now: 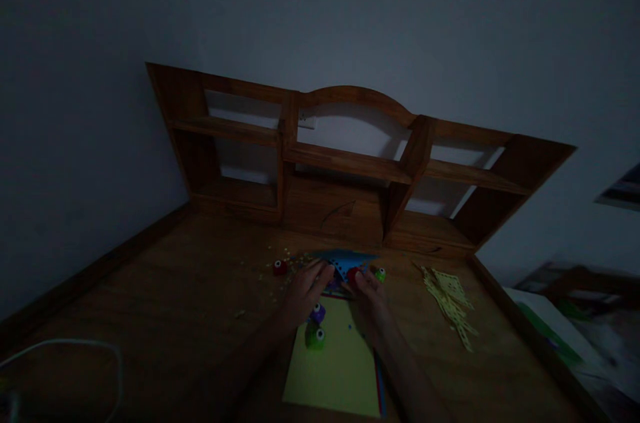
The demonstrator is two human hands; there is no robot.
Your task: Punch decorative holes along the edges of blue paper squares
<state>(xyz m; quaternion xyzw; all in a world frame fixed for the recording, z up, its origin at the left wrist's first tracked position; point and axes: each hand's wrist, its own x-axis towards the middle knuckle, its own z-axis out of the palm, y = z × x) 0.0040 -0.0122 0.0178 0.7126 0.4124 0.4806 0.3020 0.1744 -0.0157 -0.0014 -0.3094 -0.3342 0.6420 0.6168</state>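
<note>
In the dim light, both my hands meet over a blue sheet of paper [341, 256] with a row of punched holes along it. My right hand [369, 290] is closed around a small red craft punch [353, 276] at the sheet's edge. Fingers bent, my left hand [306, 286] grips the sheet's left side. Just below the left hand are a purple punch [317, 312] and a green punch [316, 338], each with one big eye, on a stack of yellow paper [335, 370]. Another red punch [280, 267] sits to the left, and a second green punch [381, 274] by my right hand.
Tiny paper bits [287, 255] lie scattered left of my hands. Punched yellow paper strips [450, 296] are heaped on the right of the wooden desk [175, 296]. Behind stands a wooden shelf unit [345, 155]. A white cable [75, 342] curves at the lower left.
</note>
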